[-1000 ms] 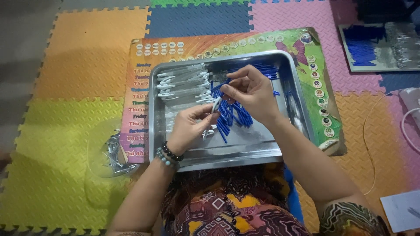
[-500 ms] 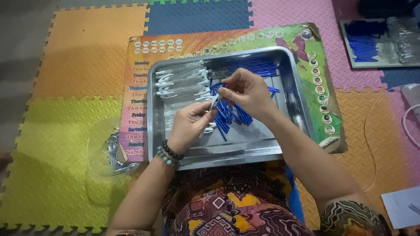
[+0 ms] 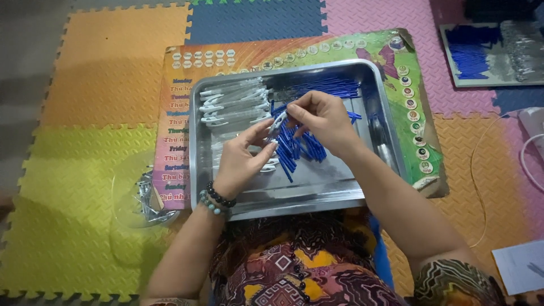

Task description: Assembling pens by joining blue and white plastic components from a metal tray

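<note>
Both hands meet over the middle of the metal tray point(image 3: 374, 85). The left hand point(image 3: 241, 161) has its fingers point(image 3: 258, 131) pressed around a white pen barrel point(image 3: 276, 126), holding it tilted with the open end up toward the other hand. The right hand point(image 3: 320, 119) pinches a thin blue refill point(image 3: 283, 109) between thumb and forefinger, its tip right at the mouth of the barrel, touching or just about to; the overlap is too small to tell which.

To do this well, I'd say the barrel should be kept steady and the refill lined up along its axis before pushing, so the thin tube does not bend or catch on the rim. A grip close to the tip gives better control.

Just beneath the hands lies a loose heap of blue refills point(image 3: 303, 148), with more at the tray's far edge point(image 3: 328, 88). White barrels point(image 3: 232, 105) are stacked on the left side of the tray. The tray sits on a colourful poster point(image 3: 181, 113) spread over foam floor mats point(image 3: 107, 79). Left of the tray, a clear bowl point(image 3: 127, 198) holds small metal parts.
</note>
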